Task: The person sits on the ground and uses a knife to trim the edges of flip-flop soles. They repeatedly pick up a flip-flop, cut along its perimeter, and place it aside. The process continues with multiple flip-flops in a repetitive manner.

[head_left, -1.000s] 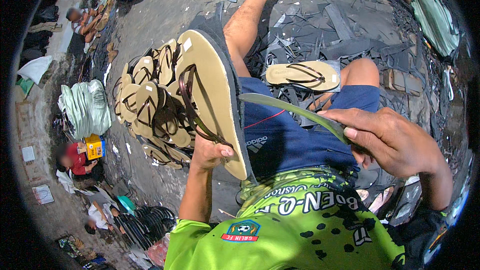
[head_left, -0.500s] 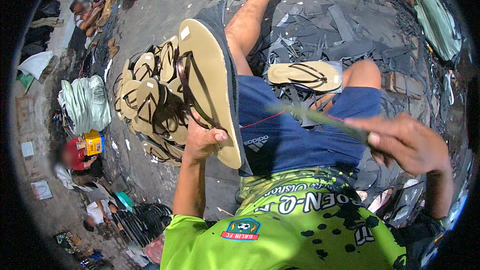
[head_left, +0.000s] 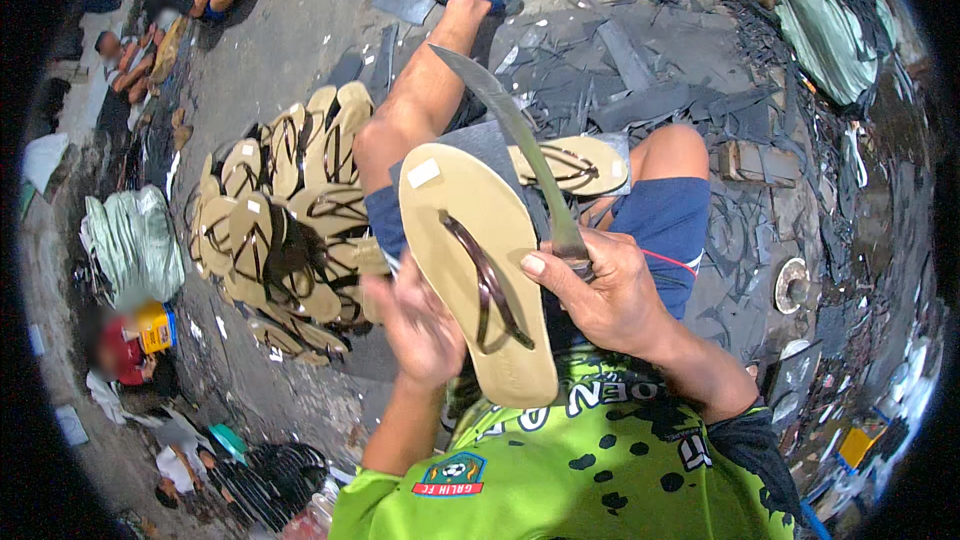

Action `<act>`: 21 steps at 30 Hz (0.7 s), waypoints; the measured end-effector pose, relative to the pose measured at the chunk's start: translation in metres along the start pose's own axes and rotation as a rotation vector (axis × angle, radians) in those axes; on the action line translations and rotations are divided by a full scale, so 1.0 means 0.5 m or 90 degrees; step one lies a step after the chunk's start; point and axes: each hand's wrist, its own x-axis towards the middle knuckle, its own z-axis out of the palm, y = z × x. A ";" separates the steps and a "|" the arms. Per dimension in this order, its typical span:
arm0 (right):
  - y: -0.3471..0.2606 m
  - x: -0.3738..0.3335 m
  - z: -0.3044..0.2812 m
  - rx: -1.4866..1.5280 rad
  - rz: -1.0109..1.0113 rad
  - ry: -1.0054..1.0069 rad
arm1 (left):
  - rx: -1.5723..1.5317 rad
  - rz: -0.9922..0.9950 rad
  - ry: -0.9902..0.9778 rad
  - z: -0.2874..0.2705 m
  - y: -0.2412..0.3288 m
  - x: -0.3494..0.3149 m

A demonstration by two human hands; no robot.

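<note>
A beige flip-flop [head_left: 440,230] with dark brown glossy straps and a white sticker lies toe-up in front of me, with dark sheet material [head_left: 490,145] showing past its toe. My right hand [head_left: 620,290] grips a knife with a long curved blade [head_left: 520,135], its thumb pressing the flip-flop's right edge. Beside the sole's left edge, my left hand [head_left: 420,330] is open, slightly blurred, its fingers partly behind the sole. Whether it touches the sole, I cannot tell. Another beige flip-flop [head_left: 595,162] sits between my legs, partly covered by the blade.
On the left is a pile of beige flip-flops [head_left: 250,230]. Dark offcuts [head_left: 650,100] litter the floor ahead. Pale green sacks [head_left: 830,40] stand at far right, and a wrapped bundle [head_left: 140,240] at left. Other people sit along the left side.
The flip-flop has turned face-up and come right, toward my body. My left hand has opened off its grip. My right hand has brought the knife in, and its thumb meets the sole.
</note>
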 end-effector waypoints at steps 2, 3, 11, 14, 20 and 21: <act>0.005 -0.018 0.007 0.026 0.053 -0.020 | 0.143 0.016 0.023 -0.034 0.011 0.030; 0.006 -0.024 0.011 0.038 0.076 -0.030 | 0.135 0.030 -0.004 -0.026 0.013 0.027; 0.035 -0.109 0.041 -0.059 0.183 -0.091 | 0.205 0.085 0.190 -0.048 -0.033 -0.044; 0.028 -0.114 0.044 -0.143 0.159 -0.118 | 0.017 -0.054 0.106 -0.061 -0.007 -0.005; 0.036 -0.182 0.030 0.214 0.253 -0.049 | 0.160 -0.057 0.109 -0.049 0.081 0.070; 0.044 -0.218 0.020 0.292 0.293 -0.050 | 0.119 -0.062 0.071 -0.054 0.093 0.079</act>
